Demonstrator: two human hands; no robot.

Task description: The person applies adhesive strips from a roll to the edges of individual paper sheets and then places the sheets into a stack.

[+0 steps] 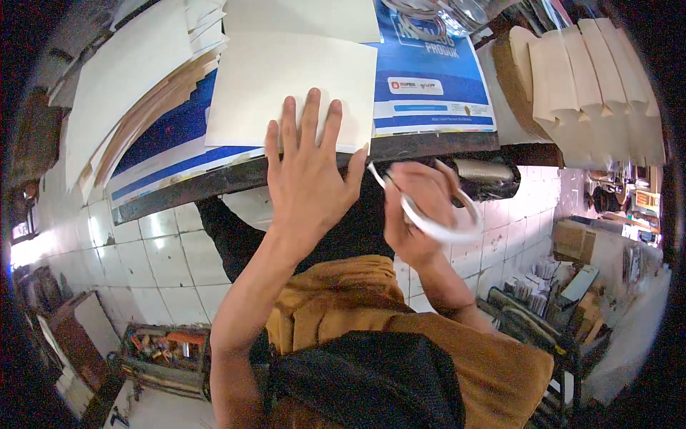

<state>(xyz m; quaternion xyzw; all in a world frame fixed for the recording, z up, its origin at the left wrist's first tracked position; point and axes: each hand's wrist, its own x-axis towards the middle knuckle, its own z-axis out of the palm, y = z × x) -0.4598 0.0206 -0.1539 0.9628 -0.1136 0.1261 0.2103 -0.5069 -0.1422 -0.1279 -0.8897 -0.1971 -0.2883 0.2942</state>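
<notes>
My left hand (pixel 307 168) lies flat with its fingers spread on a cream sheet of card (pixel 293 79), near its lower edge. Just right of that sheet's lower corner is my right hand (pixel 418 211), closed and slightly blurred by motion. It grips a ring-shaped roll of white tape (pixel 457 230). A short white end sticks out from the fingers toward the sheet's corner. Under the card, a blue and white printed sheet (pixel 436 79) covers part of the dark-edged table (pixel 443 146).
Fanned sheets of paper (pixel 136 64) are piled at the left of the table. Cream folded stacks (pixel 593 86) stand at the right. A clear plastic-looking container (pixel 461 16) sits at the back. Below, a rack with papers (pixel 543 286) stands on the right, and an open toolbox (pixel 168 350) on the left.
</notes>
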